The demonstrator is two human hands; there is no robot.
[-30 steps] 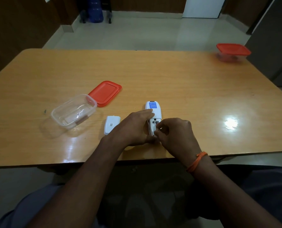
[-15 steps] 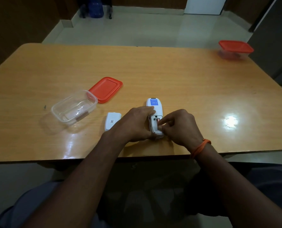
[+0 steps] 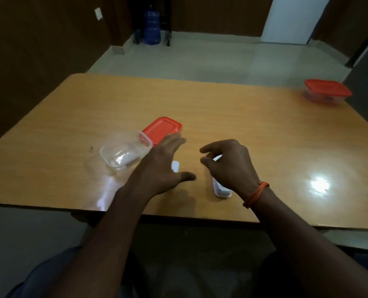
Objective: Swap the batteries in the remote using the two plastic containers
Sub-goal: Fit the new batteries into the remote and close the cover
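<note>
Left hand [image 3: 163, 168] is off the remote [image 3: 221, 191] since 0.5 s ago: now flat, fingers spread, holding nothing, over the table [image 3: 254, 125] by the open tub [image 3: 105, 161] and its red lid [image 3: 161, 127]. Right hand [image 3: 228, 164] has lifted, fingers curled; motion blur, can't tell if it's pinching a battery. Remote sits at the near table edge, mostly hidden under that hand; only its white near end shows. Battery cover [image 3: 175, 166] half hidden by the left hand. Lidded tub [image 3: 327, 91] at the far right corner.

Single head-worn wide-angle view, facing forward and down.
Looks from the near edge of the table [image 3: 243, 130], close above left hand [image 3: 163, 166] and right hand [image 3: 230, 166]; floor [image 3: 200, 59] beyond table at top.
</note>
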